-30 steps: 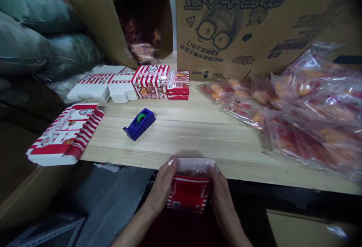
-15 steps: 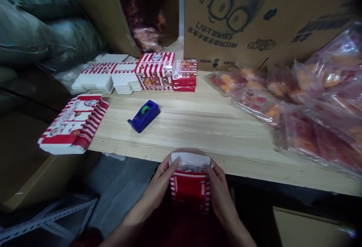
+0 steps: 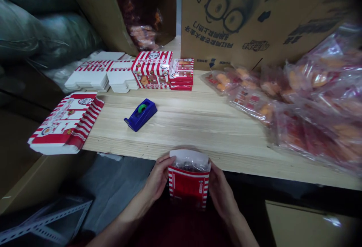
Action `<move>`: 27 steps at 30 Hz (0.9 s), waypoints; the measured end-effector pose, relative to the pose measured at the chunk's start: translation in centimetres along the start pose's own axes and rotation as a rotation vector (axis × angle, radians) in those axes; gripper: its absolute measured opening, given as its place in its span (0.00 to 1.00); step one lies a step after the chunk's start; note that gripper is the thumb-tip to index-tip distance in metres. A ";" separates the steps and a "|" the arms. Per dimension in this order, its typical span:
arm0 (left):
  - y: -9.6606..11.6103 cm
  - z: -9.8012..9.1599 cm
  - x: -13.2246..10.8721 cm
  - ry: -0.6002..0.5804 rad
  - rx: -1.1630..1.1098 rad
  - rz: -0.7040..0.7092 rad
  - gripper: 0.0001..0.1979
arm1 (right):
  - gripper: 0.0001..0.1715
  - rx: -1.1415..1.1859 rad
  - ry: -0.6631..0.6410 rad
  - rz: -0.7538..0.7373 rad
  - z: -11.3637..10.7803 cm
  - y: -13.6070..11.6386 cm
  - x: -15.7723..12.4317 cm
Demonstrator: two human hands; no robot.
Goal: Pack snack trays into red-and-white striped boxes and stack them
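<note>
- Right at the front edge of the wooden table (image 3: 181, 126), on its near side, sits a red-and-white striped box (image 3: 188, 188), mouth open, a white flap raised at its far side and clear plastic showing inside
- The left hand (image 3: 159, 177) grasps the box by its left side, thumb at the upper corner; the right hand (image 3: 222, 188) grasps the right side, fingertips partly hidden
- Beyond the box, bare tabletop gives open room, bounded leftward by a blue tape dispenser (image 3: 141, 114), at the back by a striped carton (image 3: 152, 70) and rightward by a heap of bagged pieces (image 3: 285, 107)
- At far left, a flat striped pile (image 3: 66, 122) reaches the front edge
- Since half a second ago, both thumbs have shifted outward from the box's mouth, while the dispenser and heap stay put on the table
</note>
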State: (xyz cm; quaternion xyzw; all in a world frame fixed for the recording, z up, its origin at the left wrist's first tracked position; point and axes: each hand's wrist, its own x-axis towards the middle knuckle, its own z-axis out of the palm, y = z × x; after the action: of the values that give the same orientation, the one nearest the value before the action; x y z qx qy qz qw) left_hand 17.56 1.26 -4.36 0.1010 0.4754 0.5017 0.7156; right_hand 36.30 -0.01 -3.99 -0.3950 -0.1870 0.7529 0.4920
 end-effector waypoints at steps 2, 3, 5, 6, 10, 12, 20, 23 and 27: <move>0.8 1.5 -0.5 -0.029 0.014 0.030 0.17 | 0.21 -0.014 -0.016 -0.011 0.4 -1.1 -0.4; 1.3 2.3 -0.8 -0.055 0.020 0.039 0.19 | 0.21 -0.018 -0.032 -0.010 0.6 -1.7 -0.5; 2.1 3.6 -1.2 -0.077 0.022 0.035 0.22 | 0.21 0.003 -0.039 0.009 0.9 -2.7 -0.6; 2.3 3.9 -1.2 -0.064 0.020 0.018 0.23 | 0.20 0.025 -0.025 0.033 0.8 -3.0 -0.6; 1.4 2.8 0.2 -0.027 0.046 -0.114 0.22 | 0.16 0.104 0.093 0.158 -1.2 -2.2 0.7; 0.4 1.5 1.2 -0.040 0.076 -0.164 0.20 | 0.15 0.103 0.157 0.172 -2.5 -1.3 1.4; 0.6 -1.5 1.8 -0.417 0.255 -0.014 0.14 | 0.12 -0.076 0.128 0.048 -3.2 -1.2 1.4; 1.1 -1.6 1.9 -0.464 0.343 -0.001 0.14 | 0.12 -0.103 0.090 0.033 -3.1 -1.3 1.2; 1.3 -1.2 2.5 -0.351 0.376 -0.007 0.15 | 0.14 -0.156 -0.047 0.035 -3.6 -1.3 1.0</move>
State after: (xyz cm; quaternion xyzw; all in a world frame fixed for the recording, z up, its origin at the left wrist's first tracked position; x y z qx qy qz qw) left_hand 15.90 3.51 -5.62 0.3159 0.4291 0.3768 0.7577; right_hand 39.66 1.12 -5.72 -0.4176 -0.2495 0.7535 0.4422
